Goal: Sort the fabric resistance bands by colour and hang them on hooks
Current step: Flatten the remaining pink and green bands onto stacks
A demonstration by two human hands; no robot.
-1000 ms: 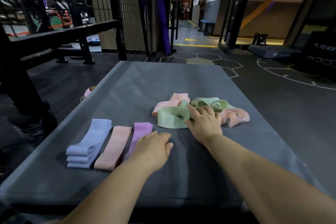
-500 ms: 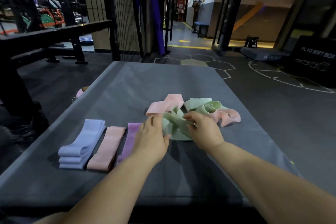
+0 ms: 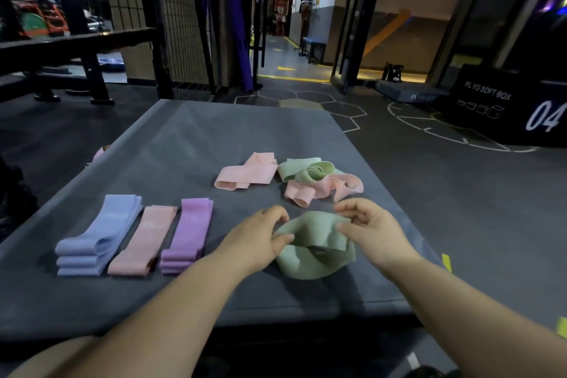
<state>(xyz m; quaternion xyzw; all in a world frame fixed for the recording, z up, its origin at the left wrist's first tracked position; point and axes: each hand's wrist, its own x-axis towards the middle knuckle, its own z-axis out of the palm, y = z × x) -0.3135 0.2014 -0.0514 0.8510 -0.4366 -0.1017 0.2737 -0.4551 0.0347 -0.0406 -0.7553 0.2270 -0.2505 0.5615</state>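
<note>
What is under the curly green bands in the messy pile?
A pink band pokes out from under the green bands, lying on the grey mat. Whether anything else hides beneath cannot be seen.

Grey bench [image 3: 214,138]. Black plyo soft box [image 3: 503,104] beyond its far-right corner; wire mesh panel [image 3: 171,9] behind far-left corner; hexagon-marked floor [image 3: 337,107] past far edge.

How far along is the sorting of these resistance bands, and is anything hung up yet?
Done: three flat stacks sit on the mat, a blue stack, pink stack and purple stack. In hand: the left hand and right hand hold one green band. Left: a loose pink band and a tangled pile of green and pink bands beyond the hands. No hooks are in view, so nothing looks hung.
</note>
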